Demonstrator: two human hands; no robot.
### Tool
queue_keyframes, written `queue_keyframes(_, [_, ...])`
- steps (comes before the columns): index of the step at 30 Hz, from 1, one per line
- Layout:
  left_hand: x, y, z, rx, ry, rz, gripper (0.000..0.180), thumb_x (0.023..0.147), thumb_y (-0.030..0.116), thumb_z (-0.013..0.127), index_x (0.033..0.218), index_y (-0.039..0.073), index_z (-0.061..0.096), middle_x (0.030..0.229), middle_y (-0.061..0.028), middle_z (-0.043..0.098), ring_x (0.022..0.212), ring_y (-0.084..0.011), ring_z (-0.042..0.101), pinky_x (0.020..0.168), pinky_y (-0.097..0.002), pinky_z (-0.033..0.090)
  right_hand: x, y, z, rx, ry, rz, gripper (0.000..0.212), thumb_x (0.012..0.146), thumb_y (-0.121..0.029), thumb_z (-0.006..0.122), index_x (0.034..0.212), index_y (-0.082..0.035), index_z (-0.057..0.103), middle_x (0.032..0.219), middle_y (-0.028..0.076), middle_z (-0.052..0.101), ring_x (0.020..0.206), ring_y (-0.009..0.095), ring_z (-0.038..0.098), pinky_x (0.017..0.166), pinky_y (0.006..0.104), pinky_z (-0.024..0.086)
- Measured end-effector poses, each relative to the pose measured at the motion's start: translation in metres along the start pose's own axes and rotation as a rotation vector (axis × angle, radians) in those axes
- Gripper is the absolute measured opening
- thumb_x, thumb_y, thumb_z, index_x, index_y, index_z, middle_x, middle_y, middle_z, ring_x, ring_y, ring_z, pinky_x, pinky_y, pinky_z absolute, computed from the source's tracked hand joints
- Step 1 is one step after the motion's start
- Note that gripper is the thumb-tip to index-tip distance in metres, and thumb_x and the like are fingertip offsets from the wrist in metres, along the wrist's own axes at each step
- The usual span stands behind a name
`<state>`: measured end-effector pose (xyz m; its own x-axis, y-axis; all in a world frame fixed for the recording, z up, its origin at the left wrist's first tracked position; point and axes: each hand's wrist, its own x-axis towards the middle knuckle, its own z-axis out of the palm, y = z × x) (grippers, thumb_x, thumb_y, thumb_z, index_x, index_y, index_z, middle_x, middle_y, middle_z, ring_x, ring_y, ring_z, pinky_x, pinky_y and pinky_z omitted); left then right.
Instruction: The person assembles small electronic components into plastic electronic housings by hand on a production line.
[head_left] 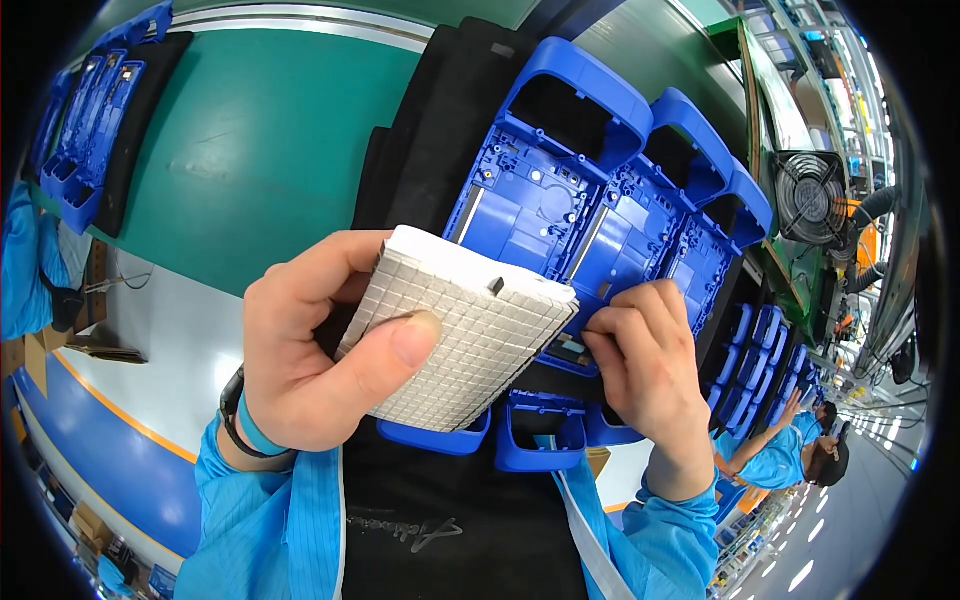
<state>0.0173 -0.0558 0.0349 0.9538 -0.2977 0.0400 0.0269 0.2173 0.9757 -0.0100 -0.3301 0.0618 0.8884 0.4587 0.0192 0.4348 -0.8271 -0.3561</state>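
Observation:
My left hand [330, 345] is closed on a thick stack of sheets [465, 335], its grey face scored into small squares and its edge white. The thumb lies across the squares. My right hand [650, 350] is over the blue plastic housings [620, 240], fingers curled and pinched together; anything between the fingertips is hidden. Several of these housings lie side by side, insides up, with ribs, screw posts, silvery strips and a looped handle at the far end. More blue housing parts [540, 430] stick out below the stack, close to my body.
Black mats [440, 120] lie under the housings on the green table [270, 130]. Other blue housings [95, 130] lie at the far left and more [760, 350] at the right. A round fan [810, 195] stands back right. Another person [790, 450] works at the right.

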Motion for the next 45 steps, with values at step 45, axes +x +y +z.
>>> queue_keyframes(45, [0.027, 0.010, 0.037, 0.089, -0.075, -0.100, 0.034, 0.089, 0.007, 0.063, 0.117, -0.011, 0.056, 0.097, -0.0147, 0.070, 0.088, -0.0150, 0.067, 0.078, -0.0253, 0.052, -0.036, 0.049, -0.044, 0.166, -0.012, 0.068, 0.012, 0.078, 0.006, 0.063, 0.084, -0.001, 0.056, 0.081, 0.011, 0.056, 0.074, 0.028, 0.055, 0.065, 0.0359, 0.046])
